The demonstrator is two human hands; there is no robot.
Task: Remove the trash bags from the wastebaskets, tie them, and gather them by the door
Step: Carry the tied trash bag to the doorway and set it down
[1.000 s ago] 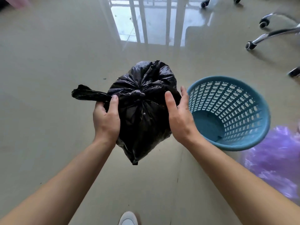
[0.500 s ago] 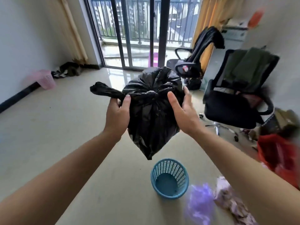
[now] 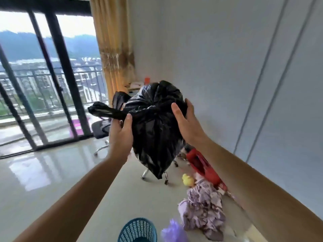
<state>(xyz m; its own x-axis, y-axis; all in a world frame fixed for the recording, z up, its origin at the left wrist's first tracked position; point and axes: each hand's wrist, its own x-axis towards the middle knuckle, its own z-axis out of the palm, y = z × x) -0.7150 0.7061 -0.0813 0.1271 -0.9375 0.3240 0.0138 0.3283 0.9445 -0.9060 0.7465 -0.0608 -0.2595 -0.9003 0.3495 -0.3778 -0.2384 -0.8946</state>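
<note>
Held in mid-air at chest height, well above the floor: one black trash bag, knotted at the top, tapering to a hanging point below. Directly beneath, at the near edge of the floor: the blue wastebasket, with no liner visible inside.

Left hand: closed around the twisted tail of the bag beside the knot, thumb pressed against the film. Right hand: fingers spread, palm flat against the bag's right shoulder, cupping rather than clamping.

Handling, as judged from the sag and creasing:
- Soft, thin film; no stiffness.
- Probably light (held up without visible strain).
- Glossy, likely slippery; prone to tearing if pinched at a stretched panel.

Recommended hold: the knot or the twisted tail, where the film is bunched and strongest. Avoid the lower point.

Nearby on the floor, toward the right wall: a lilac crumpled cloth and a purple bag. Door for gathering not identifiable.
</note>
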